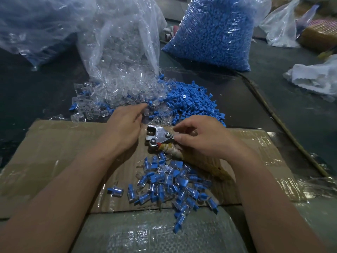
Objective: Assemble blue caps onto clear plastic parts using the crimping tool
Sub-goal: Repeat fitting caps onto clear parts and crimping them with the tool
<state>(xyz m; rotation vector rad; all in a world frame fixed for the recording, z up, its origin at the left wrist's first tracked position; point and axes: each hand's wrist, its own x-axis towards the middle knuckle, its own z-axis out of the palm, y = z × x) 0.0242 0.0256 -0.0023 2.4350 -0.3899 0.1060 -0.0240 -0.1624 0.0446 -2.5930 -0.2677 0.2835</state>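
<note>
The right hand (202,137) grasps the silver metal crimping tool (158,136); beside it, the left hand (124,128) touches small clear plastic parts (118,92), its grip unclear.

Shiny metal crimping tool (160,136) on glossy taped cardboard (54,143); matt blue caps (193,103).

A single wide-angle view looks from the person's head forward and steeply down, close over the cardboard sheet (54,143) on the desk (273,99). The near edge lies at the bottom, and the bag of blue caps (215,30) stands farthest, near the top.
</note>
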